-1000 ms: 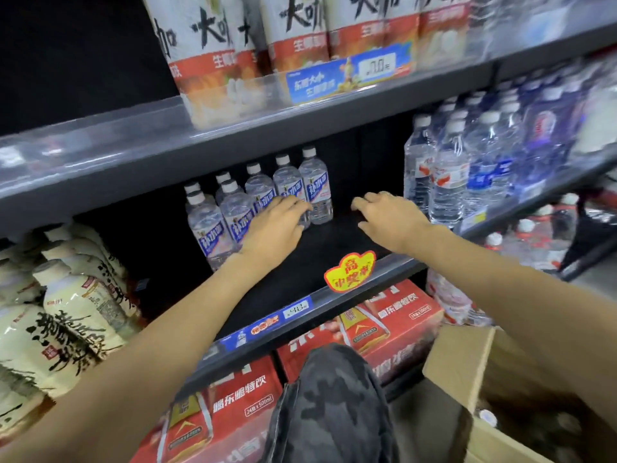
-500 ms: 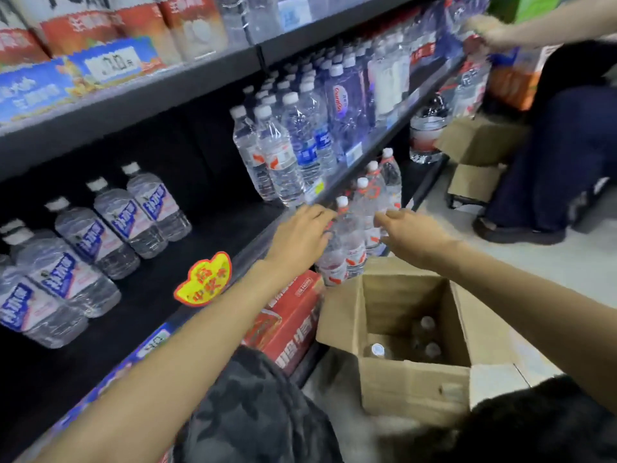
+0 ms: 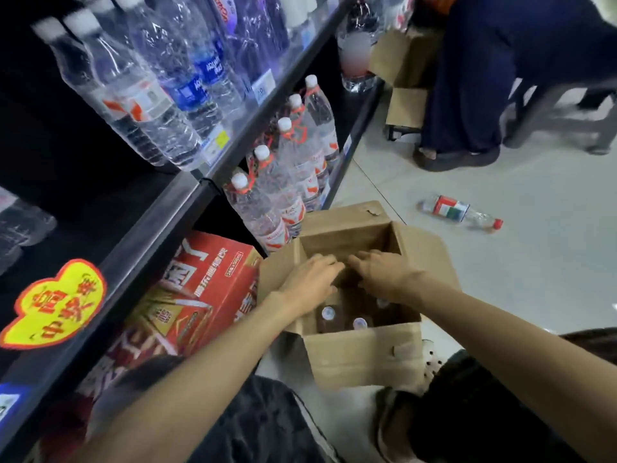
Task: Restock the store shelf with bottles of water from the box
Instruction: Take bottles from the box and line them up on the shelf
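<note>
An open cardboard box (image 3: 364,357) stands on the floor beside the dark store shelf (image 3: 157,228). White caps of water bottles (image 3: 328,313) show in its bottom. My left hand (image 3: 309,282) and my right hand (image 3: 384,275) both reach down into the box mouth, fingers spread, side by side. Neither hand is seen holding a bottle. The middle shelf has a bare dark stretch at the left, with a few small bottles (image 3: 20,225) blurred at the edge.
Large water bottles (image 3: 280,182) fill the bottom shelf; red drink cartons (image 3: 200,289) sit under the shelf. A loose bottle (image 3: 459,212) lies on the tiled floor. Another person (image 3: 494,78) stands by more cardboard boxes (image 3: 405,105) farther down the aisle.
My hands left the middle shelf, swung right and down, and now reach inside the box. The view followed from the shelf to the floor.
</note>
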A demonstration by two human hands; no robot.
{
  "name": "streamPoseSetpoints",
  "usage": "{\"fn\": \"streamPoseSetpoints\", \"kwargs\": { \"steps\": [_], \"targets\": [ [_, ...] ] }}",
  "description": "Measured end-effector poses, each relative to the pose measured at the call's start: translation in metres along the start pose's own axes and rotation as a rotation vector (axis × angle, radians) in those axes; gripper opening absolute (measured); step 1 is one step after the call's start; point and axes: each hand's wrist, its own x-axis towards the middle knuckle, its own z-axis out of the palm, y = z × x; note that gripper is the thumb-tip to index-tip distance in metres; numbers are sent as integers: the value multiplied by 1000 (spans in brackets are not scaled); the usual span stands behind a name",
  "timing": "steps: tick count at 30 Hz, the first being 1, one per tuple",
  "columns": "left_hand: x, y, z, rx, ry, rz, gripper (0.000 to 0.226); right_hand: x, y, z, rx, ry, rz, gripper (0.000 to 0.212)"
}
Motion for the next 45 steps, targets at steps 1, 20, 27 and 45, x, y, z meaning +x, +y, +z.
{"fn": "streamPoseSetpoints", "kwargs": {
  "steps": [1,20,27,45],
  "targets": [
    [3,-2,7,3,-65,11,44,2,0,10,2,-45,-11,49],
    [62,-7,79,-72,-661,24,53,24,-2,82,217,-495,-174,41],
    [60,-9,90,-135,-627,-52,45,35,-4,86,232,-443,-60,44],
    [34,-19,19,-181,-309,-96,32,28,-17,62,250,-331,-43,43]
  ]
}}
